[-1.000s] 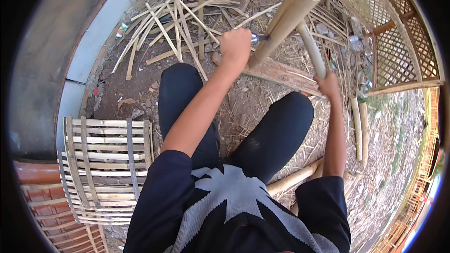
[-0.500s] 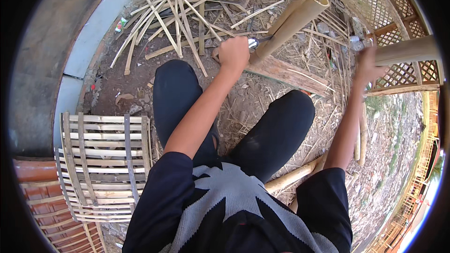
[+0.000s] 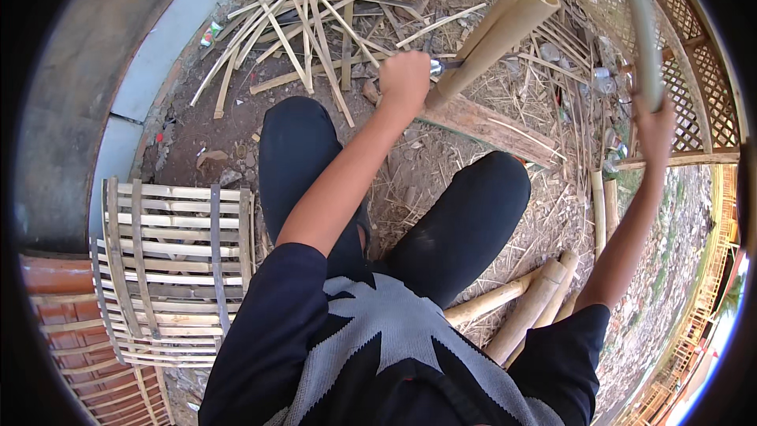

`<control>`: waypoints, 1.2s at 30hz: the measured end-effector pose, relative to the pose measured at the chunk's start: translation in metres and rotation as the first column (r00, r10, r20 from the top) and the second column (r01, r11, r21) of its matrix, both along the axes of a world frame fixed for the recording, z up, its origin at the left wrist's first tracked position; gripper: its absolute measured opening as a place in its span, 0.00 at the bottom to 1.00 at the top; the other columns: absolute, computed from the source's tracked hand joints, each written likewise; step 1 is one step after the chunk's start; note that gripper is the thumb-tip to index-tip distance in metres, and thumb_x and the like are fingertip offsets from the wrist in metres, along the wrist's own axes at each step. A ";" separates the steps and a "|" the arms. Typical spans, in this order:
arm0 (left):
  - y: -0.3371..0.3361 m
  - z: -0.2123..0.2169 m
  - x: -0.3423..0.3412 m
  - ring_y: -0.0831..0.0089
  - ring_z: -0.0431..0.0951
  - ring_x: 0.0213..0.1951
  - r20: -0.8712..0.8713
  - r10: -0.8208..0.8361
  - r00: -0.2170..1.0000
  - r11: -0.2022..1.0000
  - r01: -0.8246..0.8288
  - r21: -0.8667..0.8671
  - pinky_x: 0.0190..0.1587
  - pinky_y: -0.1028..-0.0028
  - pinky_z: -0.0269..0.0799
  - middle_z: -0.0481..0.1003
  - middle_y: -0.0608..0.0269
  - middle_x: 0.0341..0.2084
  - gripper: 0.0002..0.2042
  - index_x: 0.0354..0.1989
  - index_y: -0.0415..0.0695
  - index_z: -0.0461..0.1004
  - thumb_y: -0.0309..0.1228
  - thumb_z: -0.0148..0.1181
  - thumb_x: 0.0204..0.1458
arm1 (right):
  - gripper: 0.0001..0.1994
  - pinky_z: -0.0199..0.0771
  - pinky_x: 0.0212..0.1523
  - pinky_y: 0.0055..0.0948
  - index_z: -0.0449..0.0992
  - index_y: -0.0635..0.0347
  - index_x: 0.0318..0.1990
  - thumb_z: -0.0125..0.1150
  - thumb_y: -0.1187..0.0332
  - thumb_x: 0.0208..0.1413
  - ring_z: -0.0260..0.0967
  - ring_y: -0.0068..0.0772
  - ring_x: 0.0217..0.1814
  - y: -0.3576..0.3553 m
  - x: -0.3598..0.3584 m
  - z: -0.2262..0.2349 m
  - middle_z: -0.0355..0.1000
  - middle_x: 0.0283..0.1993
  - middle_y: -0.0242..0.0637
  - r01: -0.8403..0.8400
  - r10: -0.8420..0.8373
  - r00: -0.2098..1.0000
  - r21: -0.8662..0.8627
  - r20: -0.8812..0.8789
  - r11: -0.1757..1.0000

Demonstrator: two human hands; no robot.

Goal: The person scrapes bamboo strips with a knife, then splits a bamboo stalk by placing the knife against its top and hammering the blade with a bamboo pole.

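My left hand (image 3: 404,79) is closed around the handle of a large knife (image 3: 443,66) with a shiny collar. Its blade is sunk crosswise into a thick bamboo piece (image 3: 509,20), which has a long split running down from its upper end. The bamboo stands tilted, its lower end by a flat wooden board (image 3: 493,130) on the ground. Raised out to the right, my right hand (image 3: 655,122) is closed around one end of a pale round pole (image 3: 640,16), slightly blurred and clear of the knife.
Beyond my knees (image 3: 300,138) lies a heap of split bamboo strips (image 3: 315,31). A slatted bamboo rack (image 3: 173,260) stands at my left. Several bamboo poles (image 3: 528,308) lie by my right leg. Lattice panels (image 3: 702,79) rise at the far right.
My right hand has moved right and slightly down, and the pole has swung from pointing sideways to pointing up and away. The knife stays in the bamboo with my left hand on it.
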State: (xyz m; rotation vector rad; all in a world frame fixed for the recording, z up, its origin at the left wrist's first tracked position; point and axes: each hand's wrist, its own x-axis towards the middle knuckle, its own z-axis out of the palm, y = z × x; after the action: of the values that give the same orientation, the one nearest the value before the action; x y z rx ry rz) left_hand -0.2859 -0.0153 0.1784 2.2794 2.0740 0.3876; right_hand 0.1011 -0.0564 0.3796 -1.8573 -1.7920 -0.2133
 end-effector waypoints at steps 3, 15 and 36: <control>0.010 -0.010 -0.010 0.59 0.84 0.31 0.017 0.020 1.000 1.000 -0.020 0.010 0.34 0.64 0.80 0.81 0.54 0.25 0.05 0.28 0.44 0.82 0.26 0.61 0.45 | 0.21 0.64 0.22 0.19 0.76 0.63 0.41 0.71 0.53 0.51 0.68 0.18 0.21 0.005 -0.019 0.054 0.73 0.25 0.31 0.199 -0.139 0.950 0.198 -0.278 0.960; 0.033 0.007 0.002 0.63 0.85 0.29 -0.093 0.008 0.996 0.997 -0.001 0.076 0.29 0.66 0.79 0.81 0.58 0.22 0.03 0.24 0.45 0.82 0.25 0.62 0.44 | 0.31 0.75 0.46 0.48 0.74 0.71 0.51 0.71 0.60 0.39 0.77 0.61 0.43 0.004 -0.013 -0.298 0.77 0.39 0.60 -0.103 -0.024 0.958 -0.421 -0.285 0.901; -0.033 -0.038 -0.019 0.58 0.84 0.27 -0.016 0.019 1.000 0.998 -0.019 0.053 0.29 0.64 0.80 0.80 0.53 0.22 0.04 0.21 0.45 0.81 0.24 0.61 0.43 | 0.24 0.74 0.44 0.47 0.73 0.71 0.48 0.68 0.61 0.48 0.74 0.56 0.42 -0.063 -0.094 -0.376 0.76 0.41 0.55 -0.057 -0.152 0.902 -0.460 -0.404 0.886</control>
State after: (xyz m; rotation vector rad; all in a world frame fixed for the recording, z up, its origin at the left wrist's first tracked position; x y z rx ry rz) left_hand -0.3051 -0.0487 0.1407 2.3009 2.1195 0.4308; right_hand 0.0067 -0.1190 0.0035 -2.0584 -1.5646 0.6239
